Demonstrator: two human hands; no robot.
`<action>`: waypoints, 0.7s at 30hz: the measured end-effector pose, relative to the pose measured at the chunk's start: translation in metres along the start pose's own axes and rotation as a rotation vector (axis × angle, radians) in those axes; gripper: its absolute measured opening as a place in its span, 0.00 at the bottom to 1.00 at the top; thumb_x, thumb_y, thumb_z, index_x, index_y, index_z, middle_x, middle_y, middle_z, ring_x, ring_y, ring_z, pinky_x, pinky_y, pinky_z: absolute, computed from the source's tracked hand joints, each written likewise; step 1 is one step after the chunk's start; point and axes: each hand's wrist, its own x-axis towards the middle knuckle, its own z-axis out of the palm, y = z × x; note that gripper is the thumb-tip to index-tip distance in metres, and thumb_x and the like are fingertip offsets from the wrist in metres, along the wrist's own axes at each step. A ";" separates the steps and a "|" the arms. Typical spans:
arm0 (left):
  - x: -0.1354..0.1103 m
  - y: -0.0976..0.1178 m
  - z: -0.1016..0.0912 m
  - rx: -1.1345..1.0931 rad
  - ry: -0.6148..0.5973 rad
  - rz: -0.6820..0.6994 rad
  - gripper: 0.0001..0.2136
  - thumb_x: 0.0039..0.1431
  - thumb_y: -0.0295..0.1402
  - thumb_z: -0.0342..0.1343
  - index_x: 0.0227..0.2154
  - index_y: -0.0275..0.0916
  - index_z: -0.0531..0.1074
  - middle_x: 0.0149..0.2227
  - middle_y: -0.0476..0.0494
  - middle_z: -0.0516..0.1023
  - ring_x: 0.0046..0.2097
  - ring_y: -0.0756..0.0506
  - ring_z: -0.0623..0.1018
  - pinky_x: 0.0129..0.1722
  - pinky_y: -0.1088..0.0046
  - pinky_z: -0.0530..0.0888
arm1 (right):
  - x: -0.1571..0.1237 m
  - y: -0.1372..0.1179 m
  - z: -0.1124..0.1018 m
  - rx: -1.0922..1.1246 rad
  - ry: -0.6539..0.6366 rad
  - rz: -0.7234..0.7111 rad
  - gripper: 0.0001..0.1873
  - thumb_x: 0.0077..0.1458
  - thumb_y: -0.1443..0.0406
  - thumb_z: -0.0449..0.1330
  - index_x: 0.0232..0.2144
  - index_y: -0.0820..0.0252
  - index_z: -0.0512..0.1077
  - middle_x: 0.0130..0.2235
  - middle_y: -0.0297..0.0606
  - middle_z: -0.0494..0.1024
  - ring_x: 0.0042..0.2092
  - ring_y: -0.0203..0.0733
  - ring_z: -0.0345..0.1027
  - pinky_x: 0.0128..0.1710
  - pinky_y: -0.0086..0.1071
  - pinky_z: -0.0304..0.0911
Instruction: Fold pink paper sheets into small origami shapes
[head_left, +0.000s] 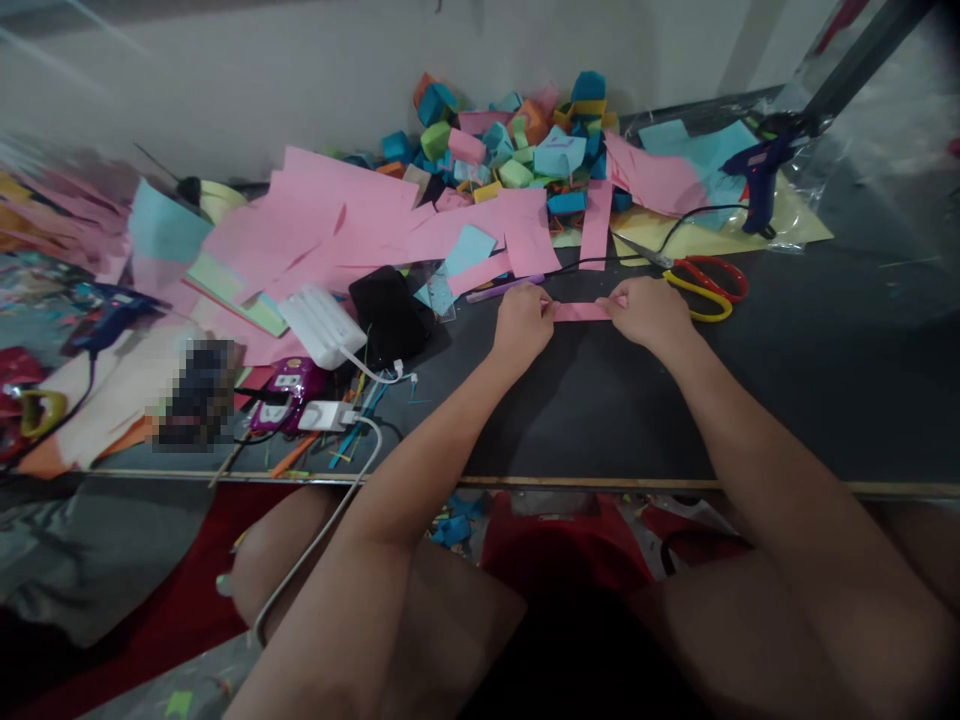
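Both hands work in a narrow pinch in the head view, the left hand [525, 322] and the right hand [651, 318] each gripping one end of a pink paper strip [581, 312], which stretches level between them just left of the scissors [679, 265]. Judging by its look, the strip is very light, thin and flexible, easy to crease or tear though hardly slippery, so it is best taken near its ends between thumb and fingertip, without a hard pull. Counting out from the scissors: one strip is held; one purple pen [506, 288] lies to their left, beyond the left hand; one blue glue gun [761, 185] sits beyond them to the right, and a second glue gun [112, 318] far to their left, making two. Well left of them are one white power bank [322, 325], one black pouch [390, 318] and one white plug adapter [322, 415]. Beyond them to the left, a heap of folded paper pieces [516, 174] overlaps too much to count, as do the pink sheets [337, 200].
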 end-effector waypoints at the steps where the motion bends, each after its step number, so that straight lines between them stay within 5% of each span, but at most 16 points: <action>1: 0.000 0.001 0.000 0.003 0.005 0.003 0.04 0.63 0.27 0.58 0.32 0.36 0.76 0.41 0.37 0.82 0.47 0.40 0.80 0.52 0.59 0.74 | 0.000 -0.001 -0.001 -0.004 0.000 0.007 0.18 0.63 0.54 0.60 0.45 0.58 0.82 0.48 0.52 0.83 0.50 0.58 0.77 0.46 0.46 0.70; 7: -0.001 0.005 0.001 0.062 -0.025 0.010 0.05 0.66 0.26 0.54 0.38 0.34 0.75 0.45 0.33 0.79 0.53 0.37 0.77 0.60 0.56 0.71 | 0.006 0.001 0.001 0.004 -0.045 -0.006 0.17 0.62 0.54 0.61 0.42 0.58 0.82 0.43 0.51 0.83 0.47 0.58 0.77 0.43 0.47 0.70; 14: -0.002 -0.004 0.008 0.058 0.041 0.038 0.06 0.67 0.28 0.54 0.40 0.38 0.76 0.47 0.34 0.78 0.53 0.37 0.74 0.60 0.55 0.69 | 0.001 0.002 0.007 0.062 0.057 0.009 0.12 0.62 0.56 0.62 0.43 0.56 0.77 0.45 0.49 0.82 0.47 0.56 0.75 0.43 0.45 0.67; 21: -0.010 0.007 -0.004 0.221 -0.101 0.198 0.14 0.70 0.25 0.47 0.45 0.36 0.79 0.52 0.34 0.81 0.57 0.37 0.77 0.59 0.59 0.72 | -0.007 -0.004 0.005 0.026 0.052 0.017 0.12 0.66 0.55 0.59 0.44 0.54 0.75 0.45 0.47 0.82 0.47 0.55 0.75 0.41 0.42 0.64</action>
